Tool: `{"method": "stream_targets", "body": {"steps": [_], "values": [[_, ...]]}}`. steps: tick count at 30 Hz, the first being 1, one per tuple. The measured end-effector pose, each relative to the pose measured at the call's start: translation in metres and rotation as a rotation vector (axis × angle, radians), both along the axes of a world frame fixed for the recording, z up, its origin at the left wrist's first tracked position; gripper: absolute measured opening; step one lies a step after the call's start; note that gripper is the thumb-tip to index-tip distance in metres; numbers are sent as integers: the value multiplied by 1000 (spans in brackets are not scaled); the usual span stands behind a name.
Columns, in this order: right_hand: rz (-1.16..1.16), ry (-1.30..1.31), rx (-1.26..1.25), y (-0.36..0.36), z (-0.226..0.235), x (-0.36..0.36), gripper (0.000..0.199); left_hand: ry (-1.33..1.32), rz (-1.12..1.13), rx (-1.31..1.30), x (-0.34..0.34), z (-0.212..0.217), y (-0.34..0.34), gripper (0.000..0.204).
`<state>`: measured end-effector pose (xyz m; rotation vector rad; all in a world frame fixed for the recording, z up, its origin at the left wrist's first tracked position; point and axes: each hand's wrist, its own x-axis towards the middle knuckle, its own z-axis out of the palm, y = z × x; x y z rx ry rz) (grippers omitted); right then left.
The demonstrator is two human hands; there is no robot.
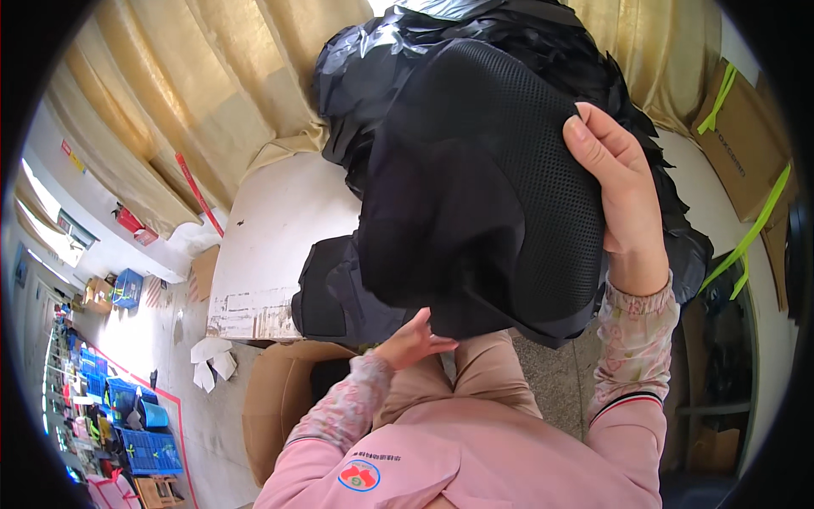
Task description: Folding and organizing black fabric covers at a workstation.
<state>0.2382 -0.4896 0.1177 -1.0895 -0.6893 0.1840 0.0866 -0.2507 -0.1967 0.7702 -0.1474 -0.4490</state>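
Observation:
A large black fabric piece with rounded corners hangs in front of me above the table edge. Perforated mesh covers its right side, while the left part is smooth cloth. My right hand is closed on its upper right edge, pinching it between thumb and fingers. Below the lower left edge is my left hand, fingers apart and at the cloth's border; whether it touches the cloth I cannot tell. Flat black pieces lie on the table's front edge, partly hidden behind the held piece.
Behind, a big heap of black plastic-like sheets covers much of the white table. An open cardboard box stands below the table at left. Flattened cartons with green straps lean at right. Blue crates are far left.

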Motion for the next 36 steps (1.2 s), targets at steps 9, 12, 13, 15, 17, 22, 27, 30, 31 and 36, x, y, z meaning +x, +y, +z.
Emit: {"method": "stream_targets", "body": {"steps": [9,12,13,15,17,22,27,30,31,36], "values": [[-15,-207,-161,31,-42,-11,15,79,291,-421,91,5,-19,57],[-372,-531,-531,20,-111,17,20,154,387,-451,76,84,-62,47],[-418,-537,-634,20,-140,25,21,151,389,-450,71,93,-60,47],[-480,-491,-744,17,-185,41,22,16,147,-517,57,104,-44,42],[-584,-428,-958,-3,-214,61,23,-46,268,-468,38,100,-16,47],[-688,-427,-820,-60,-253,97,19,-398,469,-142,12,105,75,73],[-136,264,-203,-73,-148,68,15,-211,586,700,8,137,153,37],[-174,15,-590,-78,-176,74,21,-187,632,653,13,124,184,35],[-134,64,-581,-70,-199,75,26,-95,655,604,16,120,193,35],[158,319,-290,-23,-151,46,40,69,817,650,4,165,215,32]]}}
